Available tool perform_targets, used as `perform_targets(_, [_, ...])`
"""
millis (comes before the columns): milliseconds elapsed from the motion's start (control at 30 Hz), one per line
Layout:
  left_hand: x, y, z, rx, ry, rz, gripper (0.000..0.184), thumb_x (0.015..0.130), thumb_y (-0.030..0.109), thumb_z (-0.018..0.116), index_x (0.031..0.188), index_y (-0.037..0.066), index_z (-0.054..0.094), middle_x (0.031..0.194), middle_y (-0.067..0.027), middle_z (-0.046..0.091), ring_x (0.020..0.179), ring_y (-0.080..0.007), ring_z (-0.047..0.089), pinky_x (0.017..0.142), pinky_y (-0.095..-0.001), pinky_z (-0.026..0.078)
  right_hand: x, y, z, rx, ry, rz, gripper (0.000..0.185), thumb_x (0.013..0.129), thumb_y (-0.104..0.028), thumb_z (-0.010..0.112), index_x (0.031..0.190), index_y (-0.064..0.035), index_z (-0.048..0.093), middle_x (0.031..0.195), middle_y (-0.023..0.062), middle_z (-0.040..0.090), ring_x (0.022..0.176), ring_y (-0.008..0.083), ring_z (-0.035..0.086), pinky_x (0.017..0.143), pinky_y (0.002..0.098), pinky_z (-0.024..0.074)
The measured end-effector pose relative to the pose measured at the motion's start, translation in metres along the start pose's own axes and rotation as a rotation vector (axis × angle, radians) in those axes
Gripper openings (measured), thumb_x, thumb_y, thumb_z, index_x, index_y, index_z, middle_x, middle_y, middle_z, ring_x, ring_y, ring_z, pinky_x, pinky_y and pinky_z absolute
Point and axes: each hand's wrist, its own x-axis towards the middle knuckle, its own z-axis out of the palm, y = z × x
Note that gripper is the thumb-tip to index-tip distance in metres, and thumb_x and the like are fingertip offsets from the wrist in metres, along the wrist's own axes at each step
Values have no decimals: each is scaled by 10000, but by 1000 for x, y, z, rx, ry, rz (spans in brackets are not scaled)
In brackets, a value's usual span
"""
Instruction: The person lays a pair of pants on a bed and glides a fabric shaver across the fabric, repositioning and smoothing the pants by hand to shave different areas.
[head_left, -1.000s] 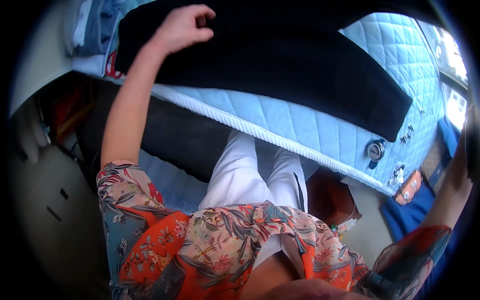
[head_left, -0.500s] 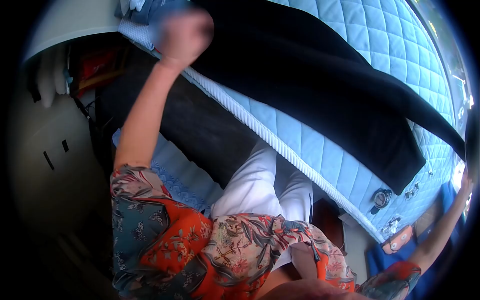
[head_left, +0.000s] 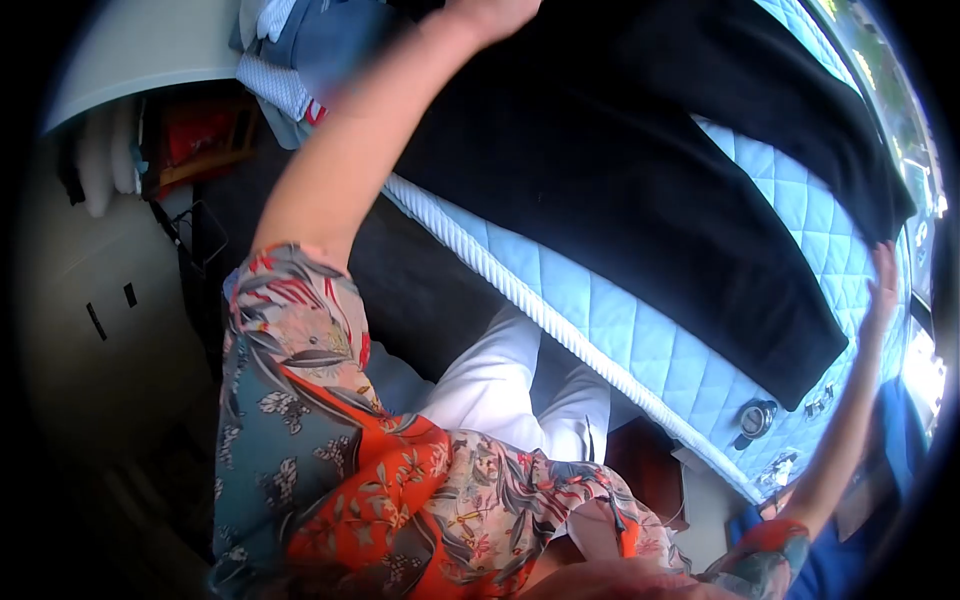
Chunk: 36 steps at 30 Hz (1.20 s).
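Black trousers (head_left: pixel 600 190) lie across a light blue quilted bedspread (head_left: pixel 590 290), their two legs spread apart toward the right. My left hand (head_left: pixel 490 14) is at the top edge of the view, over the upper part of the trousers. Its fingers are mostly cut off by the frame. At the far right, my right hand (head_left: pixel 880 290) is beside the end of the farther trouser leg. Its fingers are stretched out, with the tips touching or very near the hem.
A wristwatch (head_left: pixel 757 419) and small shiny items (head_left: pixel 820 401) lie near the bed's lower right corner. Folded clothes (head_left: pixel 325 45) are stacked at upper left. White ribbed piping (head_left: pixel 540 300) runs along the bed's near edge. Blue fabric (head_left: pixel 890 470) shows at lower right.
My left hand has moved right and up, over the trousers. My right hand has moved up and left, and the farther trouser leg now lies higher, spread away from the nearer leg.
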Motion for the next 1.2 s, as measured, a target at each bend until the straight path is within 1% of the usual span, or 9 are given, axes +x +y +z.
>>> perform_targets(67, [-49, 8, -17, -74, -186, -10, 312, 777, 171, 629, 1085, 126, 606, 1128, -74, 576, 1053, -272, 531, 868, -400, 417, -29, -18, 79, 152, -35, 96, 429, 913, -299, 560, 1287, -92, 520, 1269, 97, 553, 1197, 202, 495, 969, 294, 370])
perform_targets(200, [-150, -31, -48, -61, -279, -537, 442, 807, 269, 634, 1210, 113, 540, 1261, -139, 505, 1151, -328, 474, 957, -433, 386, -74, -107, 126, -150, -25, 181, 326, 903, -186, 585, 1204, -60, 574, 1123, 106, 627, 998, 180, 593, 822, 260, 432])
perform_targets(233, [-171, -41, -59, 37, -330, -668, 477, 799, 288, 646, 1221, 97, 533, 1246, -148, 516, 1150, -325, 478, 959, -428, 385, -89, -104, 134, -130, 35, -33, 274, 890, -141, 598, 1146, -44, 596, 1062, 91, 635, 899, 161, 594, 746, 263, 444])
perform_targets(333, [-226, -64, -82, 90, -368, -982, 561, 757, 334, 696, 1218, 55, 537, 1207, -166, 543, 1125, -313, 507, 955, -392, 400, -142, -140, 154, 32, -116, -38, 170, 804, -3, 628, 971, -16, 601, 909, 91, 602, 813, 200, 596, 702, 266, 465])
perform_targets(467, [-221, -68, -97, -62, -385, -1119, 548, 713, 287, 749, 1172, 44, 573, 1162, -147, 569, 1021, -259, 574, 901, -339, 448, -198, -167, 174, -432, -427, -74, 460, 654, -76, 710, 1085, -102, 554, 1096, 57, 549, 1051, 260, 496, 881, 379, 363])
perform_targets(700, [-205, -74, -111, -634, -301, -1551, 368, 718, 144, 713, 1054, 33, 610, 996, -37, 615, 870, -138, 577, 683, -297, 480, -194, -141, 192, -538, -338, -118, 358, 584, -44, 672, 921, -76, 555, 923, 65, 551, 915, 259, 513, 806, 385, 372])
perform_targets(800, [-220, -104, -111, -720, -472, -1657, 289, 711, 75, 663, 992, 55, 601, 941, -29, 616, 802, -124, 569, 596, -287, 451, -191, -145, 188, -474, -342, -141, 263, 554, -18, 620, 799, -63, 535, 814, 77, 531, 831, 273, 509, 743, 385, 372])
perform_targets(1067, [-217, -142, -126, -1457, -164, -1678, 465, 623, -4, 458, 1073, -5, 574, 1050, -69, 613, 916, -195, 578, 824, -367, 475, -192, -169, 148, -393, -600, -162, 188, 530, 3, 554, 704, -58, 516, 750, 87, 514, 790, 287, 510, 676, 388, 376])
perform_targets(1200, [-225, -132, -110, -855, -433, -1698, 300, 557, -19, 511, 833, 31, 618, 774, -35, 592, 717, -176, 569, 628, -301, 461, -201, -157, 164, -467, -741, -203, 195, 583, -6, 581, 753, -91, 625, 759, 75, 552, 783, 257, 560, 682, 379, 427])
